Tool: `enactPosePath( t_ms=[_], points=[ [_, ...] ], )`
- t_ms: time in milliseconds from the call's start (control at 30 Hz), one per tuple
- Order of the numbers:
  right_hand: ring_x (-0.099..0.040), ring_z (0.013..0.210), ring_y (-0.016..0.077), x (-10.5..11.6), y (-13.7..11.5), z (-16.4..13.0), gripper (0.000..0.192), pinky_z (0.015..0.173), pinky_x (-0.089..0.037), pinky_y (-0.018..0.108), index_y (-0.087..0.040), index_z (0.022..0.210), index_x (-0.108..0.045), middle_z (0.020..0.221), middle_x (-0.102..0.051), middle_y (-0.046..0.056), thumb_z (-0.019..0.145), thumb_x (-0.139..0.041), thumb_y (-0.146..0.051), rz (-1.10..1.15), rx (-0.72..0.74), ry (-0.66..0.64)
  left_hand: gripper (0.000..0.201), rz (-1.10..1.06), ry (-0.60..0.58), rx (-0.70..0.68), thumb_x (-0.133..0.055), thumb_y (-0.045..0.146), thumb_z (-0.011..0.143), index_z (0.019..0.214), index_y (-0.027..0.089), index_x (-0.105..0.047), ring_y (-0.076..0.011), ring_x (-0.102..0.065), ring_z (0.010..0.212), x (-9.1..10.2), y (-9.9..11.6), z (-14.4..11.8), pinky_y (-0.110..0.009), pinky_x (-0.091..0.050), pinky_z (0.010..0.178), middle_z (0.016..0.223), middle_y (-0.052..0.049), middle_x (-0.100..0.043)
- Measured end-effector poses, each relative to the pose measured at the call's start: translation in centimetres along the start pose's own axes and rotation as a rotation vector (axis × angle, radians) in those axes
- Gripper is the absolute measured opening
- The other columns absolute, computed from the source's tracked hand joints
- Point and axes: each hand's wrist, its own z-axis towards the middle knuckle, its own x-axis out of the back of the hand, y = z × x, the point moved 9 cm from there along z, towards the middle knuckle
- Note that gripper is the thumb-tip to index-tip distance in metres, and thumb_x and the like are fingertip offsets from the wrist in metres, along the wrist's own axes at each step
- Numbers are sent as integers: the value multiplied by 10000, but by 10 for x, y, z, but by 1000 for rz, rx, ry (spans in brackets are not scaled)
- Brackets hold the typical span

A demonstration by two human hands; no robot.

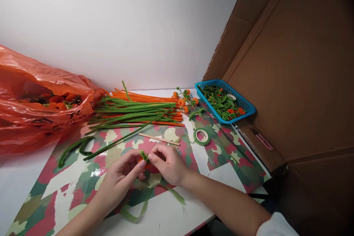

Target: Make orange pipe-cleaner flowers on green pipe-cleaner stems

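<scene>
My left hand (121, 177) is closed on a small orange and green pipe-cleaner flower (143, 156), held upright between thumb and fingers. The fingertips of my right hand (170, 165) pinch at the flower's green part from the right. Most of the orange part is hidden by the fingers. A loose strip of green floral tape (134, 218) curls on the table below both hands; whether it joins the flower is hidden. Beyond them lie a thin wooden stick (159, 139) and a roll of green floral tape (195, 136).
Green and orange pipe cleaners (138, 107) lie piled at the back. An orange plastic bag (49, 125) with flowers inside stands left. Finished flower sprigs (181, 102) sit beside a blue basket (250, 110) of green pieces. A pink cutter (262, 139) rests on the cardboard at right.
</scene>
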Motion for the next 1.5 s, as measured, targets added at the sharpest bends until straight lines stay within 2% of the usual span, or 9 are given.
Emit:
enactPosePath(
  t_ms=[133, 267, 467, 600, 700, 833, 1167, 1433, 1500],
  points=[
    [-394, 546, 93, -5, -6, -2, 279, 524, -300, 216, -188, 625, -412, 569, -418, -48, 888, -482, -248, -173, 98, -75, 241, -25, 4, 8, -557, 431, 883, 1004, 222, -558, -119, -632, 593, -1, 0, -2, -220, -550, 567, 885, -10, -644],
    [-445, 598, 108, -5, -18, -6, 247, 579, -328, 232, -194, 657, -419, 621, -459, -31, 898, -461, -229, -316, 234, -36, 241, -27, 82, -6, -557, 398, 883, 1057, 237, -513, -127, -631, 618, 6, -1, -2, -234, -559, 590, 868, -1, -617],
    [-463, 617, 129, -3, -25, -9, 166, 614, -355, 255, -209, 703, -448, 652, -494, -19, 868, -469, -215, -428, 298, 27, 101, 131, 179, -191, -599, 327, 844, 881, 234, -583, -179, -601, 808, 15, 19, -2, -228, -540, 622, 888, -27, -585],
    [-447, 594, 127, -2, -28, -9, 189, 602, -351, 259, -211, 685, -435, 640, -493, -18, 873, -450, -217, -481, 321, 60, 79, 271, 193, -299, -594, 289, 850, 796, 234, -576, -174, -564, 759, 15, 33, -4, -230, -483, 566, 845, -27, -566],
    [-455, 604, 133, -1, -32, -10, 193, 613, -348, 265, -211, 686, -440, 642, -509, -10, 879, -435, -218, -537, 360, 82, 78, 365, 198, -371, -571, 256, 867, 793, 233, -585, -173, -555, 760, 12, 40, -8, -248, -470, 608, 850, -29, -569],
    [-455, 615, 140, -1, -35, -12, 203, 615, -337, 273, -210, 678, -437, 650, -520, -1, 881, -427, -207, -584, 393, 90, 103, 413, 168, -374, -539, 247, 888, 792, 221, -568, -171, -542, 765, 8, 39, -8, -252, -457, 630, 845, -30, -572],
    [-471, 614, 136, -1, -27, -10, 184, 610, -355, 266, -204, 678, -461, 652, -517, -5, 862, -460, -191, -484, 269, 58, 124, 476, 149, -350, -468, 233, 903, 784, 214, -499, -161, -512, 729, 5, 37, -6, -251, -434, 611, 823, -23, -546],
    [-396, 524, 102, -1, -4, -7, 232, 515, -318, 238, -199, 642, -451, 568, -444, -42, 867, -472, -253, -169, 10, 43, 77, 542, 206, -330, -465, 207, 856, 788, 215, -500, -149, -532, 702, 4, 35, -9, -241, -417, 560, 856, -29, -565],
    [-384, 520, 98, -1, -2, -7, 234, 505, -310, 234, -197, 642, -453, 566, -436, -45, 866, -480, -261, -142, -8, 41, 86, 522, 211, -325, -474, 219, 862, 784, 211, -510, -149, -532, 698, 5, 36, -9, -244, -426, 573, 856, -30, -567]
  ],
)
